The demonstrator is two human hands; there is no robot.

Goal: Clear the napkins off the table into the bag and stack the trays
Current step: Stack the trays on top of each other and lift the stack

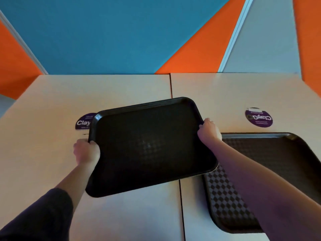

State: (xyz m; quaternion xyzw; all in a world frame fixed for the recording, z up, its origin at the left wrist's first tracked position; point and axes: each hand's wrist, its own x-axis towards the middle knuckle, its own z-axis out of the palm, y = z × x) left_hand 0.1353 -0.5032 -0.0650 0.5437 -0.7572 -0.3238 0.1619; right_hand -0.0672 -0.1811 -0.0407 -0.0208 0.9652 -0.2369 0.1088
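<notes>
I am in the tray-stacking step. No napkin and no bag shows anywhere in view, so I judge the clearing part done, or at least out of sight. My left hand [86, 150] grips the left rim of the black tray [149, 145], fingers curled round the edge, and my right hand [209, 130] grips its right rim the same way. Both grips are narrow and full of tray rim. The tray looks lifted off the worktop [121, 86] and tilted, its far edge toward 12 o'clock and its near right corner overlapping the second tray [271, 153].

That second tray lies flat on the worktop at about 4 o'clock from the one I carry, its patterned floor facing up. My right forearm crosses over its left part and hides it.

A purple round sticker [258, 118] sits on the worktop at 2 o'clock, just beyond the far rim of the lying tray. Another purple sticker [83, 121] peeks out at 10 o'clock, half hidden behind the carried tray's far left corner.

As I judge it, the next move calls for swinging the carried tray toward 4 o'clock, squaring it to the lower one, levelling it, then lowering until the rims nest. I would free my grips only once it sits. The risk I see is a skewed landing, since the two trays now lie at different angles.
</notes>
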